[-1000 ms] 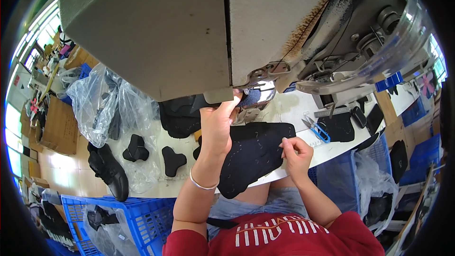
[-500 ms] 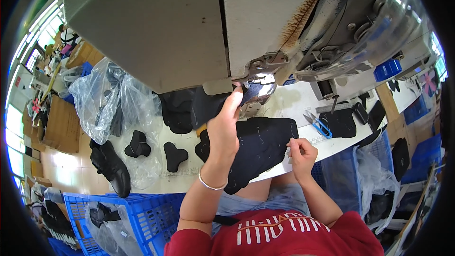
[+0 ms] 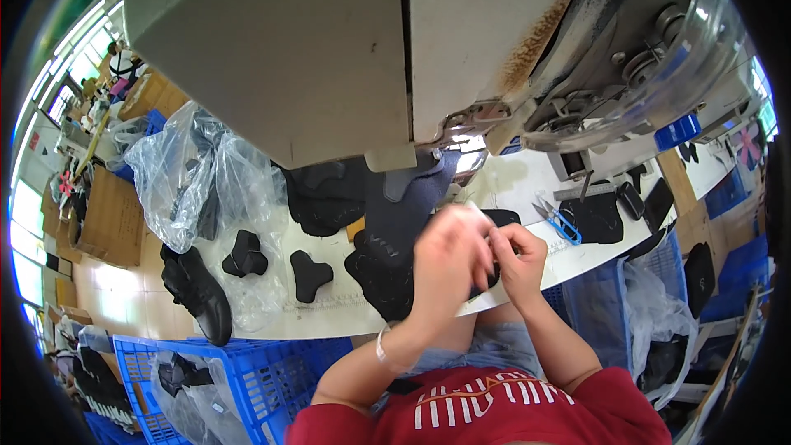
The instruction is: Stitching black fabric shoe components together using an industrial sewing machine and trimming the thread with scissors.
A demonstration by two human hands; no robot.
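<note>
My left hand (image 3: 449,259) and my right hand (image 3: 521,262) meet over the front part of the white table (image 3: 494,173). The left fingers are smeared by motion. On the right hand, thumb and forefinger are pressed together in a pinch; whatever they hold is too small to make out. Beneath and beside the hands lie black fabric pieces (image 3: 383,284), partly hidden by the left hand. A dark fabric piece (image 3: 394,218) extends from under the sewing machine (image 3: 280,58) toward the left hand. Another dark padded piece (image 3: 321,206) rests left of it.
Blue-handled snips (image 3: 567,228) and a metal ruler (image 3: 577,192) lie right. Leftward are three-lobed black pieces (image 3: 311,277), a black shoe (image 3: 198,297) and a clear plastic bag (image 3: 177,185). Blue crates (image 3: 268,379) flank my legs. The machine head overhangs the table.
My left hand has come away from the machine, back and rightward to my right hand. More of the dark fabric under the machine shows. My right hand has barely moved.
</note>
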